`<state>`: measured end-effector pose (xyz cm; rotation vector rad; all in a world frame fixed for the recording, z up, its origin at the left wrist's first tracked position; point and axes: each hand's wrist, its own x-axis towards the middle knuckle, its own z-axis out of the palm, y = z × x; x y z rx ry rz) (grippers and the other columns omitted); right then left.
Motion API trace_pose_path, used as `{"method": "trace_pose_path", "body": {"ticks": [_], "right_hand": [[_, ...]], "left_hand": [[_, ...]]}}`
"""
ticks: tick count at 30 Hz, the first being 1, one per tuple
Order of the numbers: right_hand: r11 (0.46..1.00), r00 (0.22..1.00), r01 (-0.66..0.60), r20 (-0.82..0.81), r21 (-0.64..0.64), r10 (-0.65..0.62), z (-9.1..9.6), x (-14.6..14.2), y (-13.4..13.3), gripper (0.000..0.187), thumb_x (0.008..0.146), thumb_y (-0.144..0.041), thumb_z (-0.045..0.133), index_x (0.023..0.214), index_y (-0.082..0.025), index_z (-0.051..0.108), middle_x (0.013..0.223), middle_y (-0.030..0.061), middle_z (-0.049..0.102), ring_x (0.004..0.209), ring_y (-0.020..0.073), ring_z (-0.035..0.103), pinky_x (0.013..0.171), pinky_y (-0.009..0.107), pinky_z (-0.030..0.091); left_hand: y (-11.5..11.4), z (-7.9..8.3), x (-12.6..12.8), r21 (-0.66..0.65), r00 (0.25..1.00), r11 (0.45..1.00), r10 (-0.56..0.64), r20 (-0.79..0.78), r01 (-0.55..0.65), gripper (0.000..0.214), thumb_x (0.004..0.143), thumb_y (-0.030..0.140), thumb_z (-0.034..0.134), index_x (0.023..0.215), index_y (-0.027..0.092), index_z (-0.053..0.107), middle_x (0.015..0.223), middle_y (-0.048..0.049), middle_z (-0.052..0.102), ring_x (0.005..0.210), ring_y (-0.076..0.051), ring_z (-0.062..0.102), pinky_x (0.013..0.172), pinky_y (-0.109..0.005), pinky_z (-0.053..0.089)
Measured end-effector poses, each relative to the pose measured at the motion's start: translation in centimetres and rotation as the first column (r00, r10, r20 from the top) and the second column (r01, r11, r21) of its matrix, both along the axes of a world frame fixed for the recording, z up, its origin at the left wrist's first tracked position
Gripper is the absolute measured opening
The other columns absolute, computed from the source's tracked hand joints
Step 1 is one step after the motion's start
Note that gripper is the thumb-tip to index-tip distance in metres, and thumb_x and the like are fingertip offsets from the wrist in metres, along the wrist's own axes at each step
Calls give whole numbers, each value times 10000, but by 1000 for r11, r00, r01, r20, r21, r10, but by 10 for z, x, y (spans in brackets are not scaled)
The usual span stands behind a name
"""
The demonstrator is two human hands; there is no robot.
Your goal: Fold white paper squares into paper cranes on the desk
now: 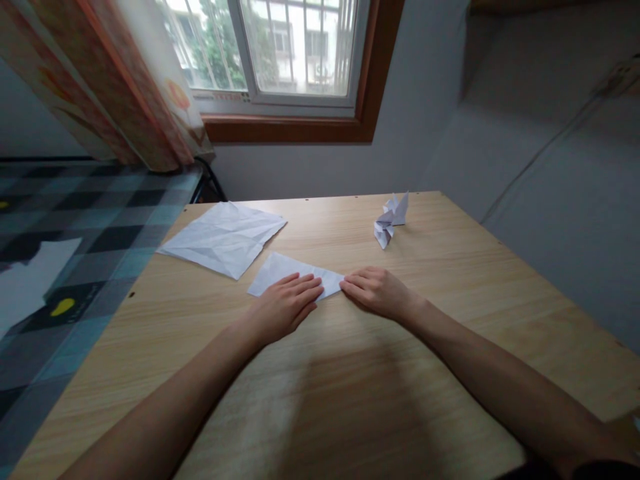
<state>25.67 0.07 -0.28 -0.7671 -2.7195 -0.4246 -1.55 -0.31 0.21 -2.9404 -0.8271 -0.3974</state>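
The left hand (286,305), grip flat and unclosed, rested on the folded white paper wedge (273,272), seemingly steadying it against the pale wood-grained tabletop (470,267); the right hand (379,292) touched its pointed end, perhaps for alignment; whether that grip pinched, I couldn't tell; a creased white paper sheet (225,235) lay beyond, leftward.

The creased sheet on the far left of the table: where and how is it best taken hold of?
Probably pinch the creased sheet by its near corner, coming in low from the person's side. The sheet lies spread out on the table, offering only thin edges, and that corner points toward the person, apart from the folded paper under the left hand.
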Motion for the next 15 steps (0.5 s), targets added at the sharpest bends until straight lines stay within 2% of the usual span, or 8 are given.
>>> {"method": "trace_pose_path", "body": {"ticks": [3,7,11,15], "right_hand": [[999,1000,-16,-1,28,16,0,-1,0,202,1012,-149,452,963,-152,648,857,83,700,812,175,626,733,299,451],[991,998,-48,-34,127,53,2,-7,-4,195,1000,-139,467,944,-149,653,803,66,689,754,179,603,679,315,425],[985,990,-37,-128,170,59,7,-14,-17,173,993,-176,488,1021,-176,659,830,59,690,776,195,594,675,347,425],[973,946,-112,-278,204,167,3,-14,-29,243,967,-179,541,1188,-249,616,1011,59,696,892,203,603,742,360,465]], "left_hand": [[0,-1,0,9,1000,1000,1,2,-1,360,1025,331,403,1265,160,611,1346,-111,648,1258,-249,601,1104,-449,446],[-2,2,1,35,1000,999,12,25,-13,323,1020,315,418,1212,172,634,1294,-99,675,1202,-232,626,1077,-421,452],[-7,11,2,122,999,991,45,19,-47,258,996,261,444,1040,175,684,1087,-89,730,1043,-238,656,900,-394,504],[-10,15,1,180,986,969,161,49,-167,224,963,227,484,930,184,701,856,-85,704,817,-221,627,736,-366,484]]}}
